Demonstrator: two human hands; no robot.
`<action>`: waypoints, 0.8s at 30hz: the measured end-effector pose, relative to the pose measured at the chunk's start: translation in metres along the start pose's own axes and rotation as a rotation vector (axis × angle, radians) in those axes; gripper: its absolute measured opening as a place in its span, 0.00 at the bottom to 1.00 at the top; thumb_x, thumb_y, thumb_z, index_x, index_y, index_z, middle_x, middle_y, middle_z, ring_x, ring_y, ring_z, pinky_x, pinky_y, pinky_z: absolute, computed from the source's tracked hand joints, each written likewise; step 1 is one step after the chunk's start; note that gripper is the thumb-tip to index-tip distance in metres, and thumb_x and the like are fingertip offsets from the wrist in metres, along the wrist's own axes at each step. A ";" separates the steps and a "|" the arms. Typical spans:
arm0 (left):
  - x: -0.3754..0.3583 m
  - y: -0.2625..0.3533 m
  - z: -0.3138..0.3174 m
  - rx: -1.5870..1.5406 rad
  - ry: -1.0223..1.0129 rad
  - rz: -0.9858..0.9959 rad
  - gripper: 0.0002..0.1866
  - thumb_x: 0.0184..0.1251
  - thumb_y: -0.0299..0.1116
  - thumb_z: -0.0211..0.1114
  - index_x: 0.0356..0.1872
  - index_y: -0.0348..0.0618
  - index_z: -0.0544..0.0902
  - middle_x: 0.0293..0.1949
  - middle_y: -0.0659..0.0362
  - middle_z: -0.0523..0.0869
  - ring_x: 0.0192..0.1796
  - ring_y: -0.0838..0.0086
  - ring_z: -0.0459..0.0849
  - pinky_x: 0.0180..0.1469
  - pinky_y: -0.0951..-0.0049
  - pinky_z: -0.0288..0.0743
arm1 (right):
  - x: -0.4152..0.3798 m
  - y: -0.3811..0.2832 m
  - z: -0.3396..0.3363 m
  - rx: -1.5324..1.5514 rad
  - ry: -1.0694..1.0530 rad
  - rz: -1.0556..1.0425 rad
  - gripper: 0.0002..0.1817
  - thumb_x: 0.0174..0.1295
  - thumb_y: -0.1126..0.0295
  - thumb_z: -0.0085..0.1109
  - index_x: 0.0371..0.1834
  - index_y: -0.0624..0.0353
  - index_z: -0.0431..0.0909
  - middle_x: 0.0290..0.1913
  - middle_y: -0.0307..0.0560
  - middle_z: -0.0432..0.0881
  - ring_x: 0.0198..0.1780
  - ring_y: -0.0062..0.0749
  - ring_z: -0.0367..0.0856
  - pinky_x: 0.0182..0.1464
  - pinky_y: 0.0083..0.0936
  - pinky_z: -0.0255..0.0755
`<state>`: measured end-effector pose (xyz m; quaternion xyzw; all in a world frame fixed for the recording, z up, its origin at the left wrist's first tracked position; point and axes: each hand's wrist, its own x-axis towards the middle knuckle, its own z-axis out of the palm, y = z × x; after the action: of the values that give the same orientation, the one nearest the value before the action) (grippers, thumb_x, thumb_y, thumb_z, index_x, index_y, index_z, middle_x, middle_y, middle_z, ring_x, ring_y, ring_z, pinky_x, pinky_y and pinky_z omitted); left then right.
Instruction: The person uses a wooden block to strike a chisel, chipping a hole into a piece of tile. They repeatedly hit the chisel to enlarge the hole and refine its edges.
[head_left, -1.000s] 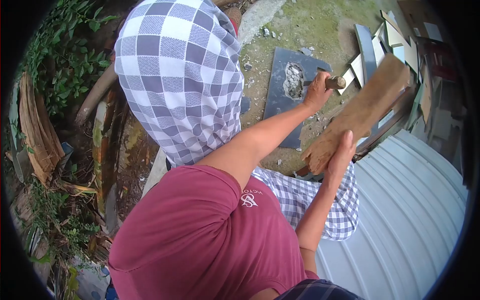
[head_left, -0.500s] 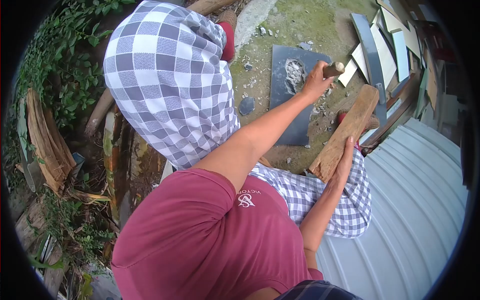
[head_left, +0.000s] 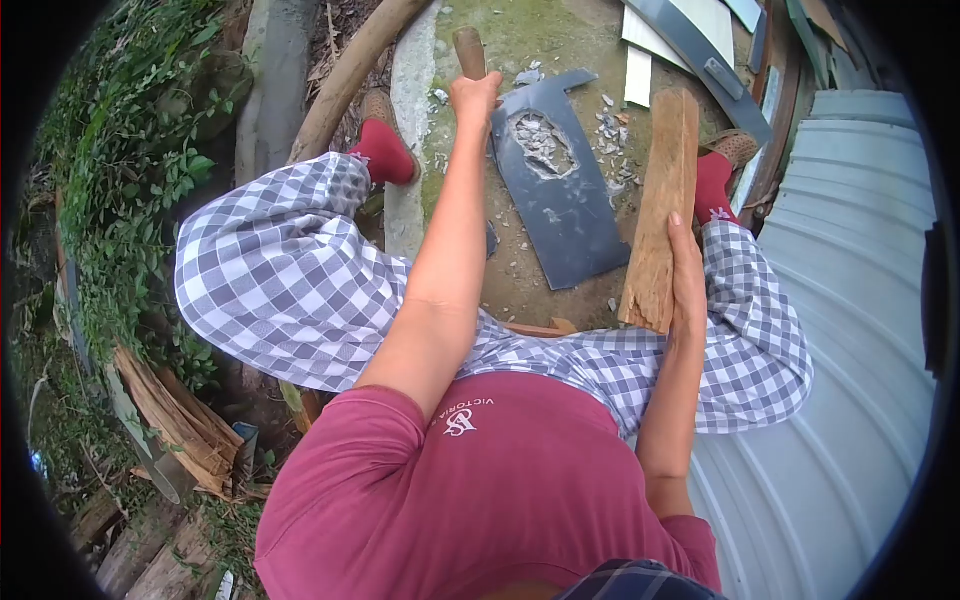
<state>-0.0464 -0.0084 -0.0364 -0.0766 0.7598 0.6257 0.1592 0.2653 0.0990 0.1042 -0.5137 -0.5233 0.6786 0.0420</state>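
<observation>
My left hand (head_left: 474,97) is closed around a thick, round wooden handle (head_left: 469,52), which points forward out of the fist. Whatever is below the fist is hidden. Just to its right lies a dark grey board (head_left: 575,225) on the ground, with a hole (head_left: 541,145) broken through it and pale rubble inside. My right hand (head_left: 687,265) grips the right side of a rough wooden plank (head_left: 660,190), thumb on top and fingers mostly hidden. The plank stands tilted over the board's right side, its near end ragged.
Broken chips (head_left: 612,135) are scattered by the board. Offcut panels (head_left: 700,30) pile up at the back right. Ribbed metal sheeting (head_left: 850,300) covers the right side. A log (head_left: 355,80), leafy plants (head_left: 130,220) and split wood (head_left: 185,425) are on the left.
My left hand has swung left and forward with the handle, from over the board to beside its far left corner. The view has shifted. My right hand keeps its hold on the plank, now more upright.
</observation>
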 end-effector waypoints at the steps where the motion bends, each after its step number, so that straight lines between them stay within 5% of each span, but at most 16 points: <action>1: 0.000 -0.001 0.005 0.081 -0.076 -0.085 0.12 0.45 0.34 0.69 0.25 0.35 0.79 0.19 0.59 0.80 0.18 0.77 0.77 0.20 0.75 0.71 | -0.008 -0.005 -0.002 0.015 0.003 -0.055 0.35 0.64 0.49 0.52 0.64 0.68 0.64 0.54 0.49 0.74 0.53 0.28 0.73 0.55 0.24 0.65; 5: 0.029 -0.015 0.055 0.571 -0.266 0.011 0.17 0.39 0.36 0.71 0.29 0.32 0.84 0.29 0.45 0.86 0.31 0.64 0.87 0.36 0.65 0.80 | -0.018 -0.017 -0.005 -0.004 0.075 -0.173 0.34 0.65 0.50 0.51 0.64 0.68 0.63 0.55 0.50 0.74 0.56 0.29 0.71 0.58 0.25 0.63; 9: 0.028 -0.001 0.111 0.890 -0.326 0.267 0.22 0.39 0.38 0.74 0.37 0.34 0.84 0.40 0.46 0.85 0.44 0.61 0.86 0.45 0.64 0.79 | -0.013 -0.008 -0.008 0.171 0.103 -0.227 0.35 0.65 0.50 0.51 0.64 0.68 0.63 0.56 0.50 0.73 0.57 0.30 0.70 0.59 0.25 0.62; 11: 0.022 0.001 0.134 1.122 -0.362 0.377 0.23 0.47 0.37 0.71 0.47 0.38 0.82 0.51 0.48 0.81 0.53 0.58 0.81 0.54 0.63 0.75 | -0.015 -0.006 -0.011 0.245 0.095 -0.176 0.35 0.65 0.50 0.51 0.64 0.69 0.62 0.57 0.50 0.72 0.57 0.30 0.70 0.60 0.25 0.62; 14: 0.023 -0.009 0.162 1.287 -0.417 0.411 0.21 0.56 0.33 0.64 0.52 0.43 0.79 0.56 0.50 0.76 0.57 0.55 0.78 0.58 0.63 0.73 | -0.014 -0.003 -0.016 0.335 0.101 -0.120 0.35 0.66 0.49 0.50 0.64 0.69 0.62 0.57 0.50 0.72 0.57 0.29 0.70 0.59 0.25 0.62; 17: 0.026 -0.024 0.166 1.319 -0.376 0.542 0.22 0.53 0.40 0.66 0.47 0.40 0.81 0.51 0.44 0.79 0.52 0.50 0.80 0.54 0.58 0.75 | -0.015 -0.004 -0.016 0.449 0.117 -0.074 0.35 0.66 0.49 0.50 0.64 0.69 0.62 0.56 0.50 0.72 0.55 0.28 0.71 0.57 0.24 0.65; 19: 0.027 -0.024 0.162 1.334 -0.398 0.570 0.21 0.53 0.40 0.65 0.47 0.40 0.81 0.51 0.44 0.79 0.52 0.50 0.80 0.54 0.58 0.75 | -0.015 -0.006 -0.013 0.643 0.140 -0.036 0.30 0.65 0.49 0.53 0.58 0.64 0.66 0.44 0.45 0.78 0.40 0.23 0.79 0.41 0.19 0.75; 24: 0.031 -0.012 0.149 1.231 -0.416 0.651 0.21 0.48 0.41 0.67 0.42 0.38 0.81 0.46 0.43 0.80 0.48 0.51 0.81 0.51 0.57 0.76 | -0.018 -0.012 -0.012 0.709 0.096 0.015 0.30 0.64 0.48 0.53 0.58 0.63 0.66 0.43 0.45 0.78 0.38 0.24 0.80 0.39 0.20 0.76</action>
<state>-0.0501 0.1368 -0.0832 0.3776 0.9124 0.1020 0.1204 0.2769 0.1018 0.1263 -0.5022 -0.2489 0.7934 0.2375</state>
